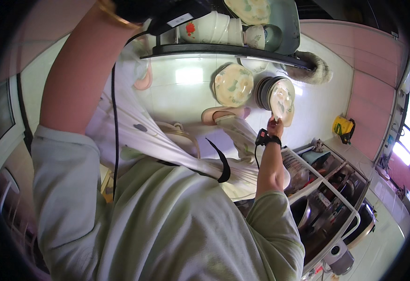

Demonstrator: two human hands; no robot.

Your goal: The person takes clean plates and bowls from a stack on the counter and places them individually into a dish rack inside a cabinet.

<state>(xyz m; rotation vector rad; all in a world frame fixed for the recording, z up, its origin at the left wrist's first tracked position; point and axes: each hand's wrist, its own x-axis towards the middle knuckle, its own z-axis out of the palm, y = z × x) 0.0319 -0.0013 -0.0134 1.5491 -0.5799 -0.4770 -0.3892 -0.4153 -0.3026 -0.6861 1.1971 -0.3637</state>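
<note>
My right hand (275, 127) grips the near edge of a cream flower-patterned plate (283, 100). The plate overlaps a stack of dark-edged dishes (264, 92) on the tiled floor, and whether it still rests on them cannot be told. Left of that stack, another scallop-edged floral plate (233, 85) lies face up, with a rim beneath it. A white bowl (255, 64) on the floor is partly covered by a black rack shelf (226, 50). My left arm reaches up beside the rack; a black device hides its wrist, and the hand is out of view.
White bowls (205, 28) and a large floral plate (250, 10) stand in the rack, near a grey-green tub (289, 24). A rolled cloth (310, 68) is by the shelf end. To my right is a pull-out basket (326, 182) of kitchenware. A black cable (115, 116) hangs along my left side.
</note>
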